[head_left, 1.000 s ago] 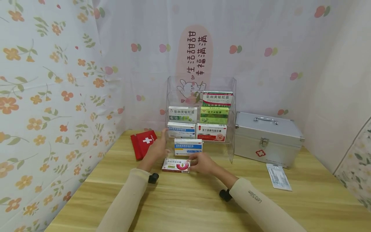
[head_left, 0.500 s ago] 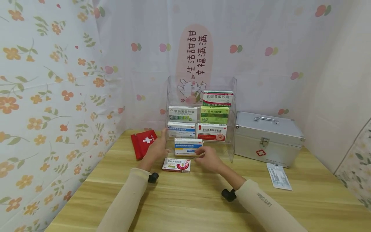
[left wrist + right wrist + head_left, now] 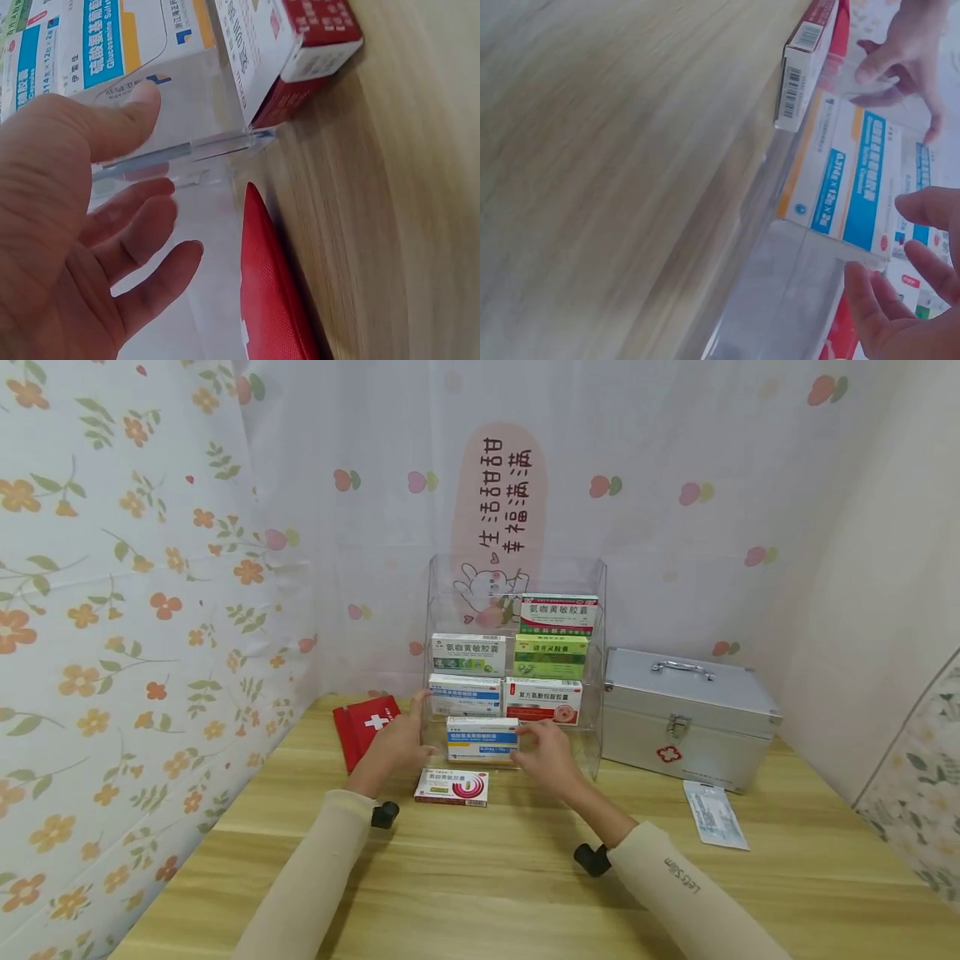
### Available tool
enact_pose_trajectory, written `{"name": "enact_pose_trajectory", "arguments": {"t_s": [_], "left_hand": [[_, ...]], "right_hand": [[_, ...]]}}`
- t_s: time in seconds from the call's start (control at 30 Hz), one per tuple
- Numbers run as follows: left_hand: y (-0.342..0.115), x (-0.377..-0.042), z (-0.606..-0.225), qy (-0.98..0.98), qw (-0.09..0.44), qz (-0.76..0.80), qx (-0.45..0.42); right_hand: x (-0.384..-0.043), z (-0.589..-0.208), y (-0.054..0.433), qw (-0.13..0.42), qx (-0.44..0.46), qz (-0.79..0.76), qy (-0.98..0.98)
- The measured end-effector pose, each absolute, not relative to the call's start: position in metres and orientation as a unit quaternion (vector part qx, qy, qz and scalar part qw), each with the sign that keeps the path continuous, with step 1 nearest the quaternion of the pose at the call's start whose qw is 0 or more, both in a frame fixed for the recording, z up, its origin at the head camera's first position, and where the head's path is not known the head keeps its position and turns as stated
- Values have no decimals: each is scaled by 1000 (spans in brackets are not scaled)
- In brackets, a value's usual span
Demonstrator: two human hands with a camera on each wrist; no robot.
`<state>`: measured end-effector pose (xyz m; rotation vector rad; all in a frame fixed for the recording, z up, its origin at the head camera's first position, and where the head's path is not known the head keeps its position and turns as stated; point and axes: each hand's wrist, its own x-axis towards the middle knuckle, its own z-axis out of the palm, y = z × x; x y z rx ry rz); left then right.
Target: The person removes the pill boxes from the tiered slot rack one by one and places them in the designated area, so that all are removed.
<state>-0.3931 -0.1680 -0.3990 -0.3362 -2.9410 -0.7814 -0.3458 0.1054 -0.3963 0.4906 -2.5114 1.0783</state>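
A clear tiered display rack holds several medicine boxes. My left hand is at its left side; in the left wrist view the thumb lies in front of the clear side edge and the loosely bent fingers behind it. In the bottom tier stands a blue-and-white medicine box. My right hand is at this box's right end, thumb and fingers spread apart in the right wrist view, with the fingertips right by its top corner. A red-and-white medicine box lies on the table before the rack.
A red first-aid pouch lies left of the rack. To the right stands a silver medical case, with a white sachet on the wooden table before it. A patterned curtain hangs behind.
My right hand has left the red-and-white box and moved up to the right end of the blue-and-white box in the bottom tier. My left hand stays at the rack's side.
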Motion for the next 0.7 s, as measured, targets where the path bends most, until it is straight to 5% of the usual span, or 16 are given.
{"name": "enact_pose_trajectory", "arguments": {"t_s": [0.33, 0.7], "left_hand": [[-175, -393, -392, -953, 35, -252, -168], [-178, -395, -391, -954, 102, -219, -178]], "right_hand": [[-358, -400, 110, 202, 197, 372, -884], [-368, -402, 114, 191, 211, 379, -881]]}}
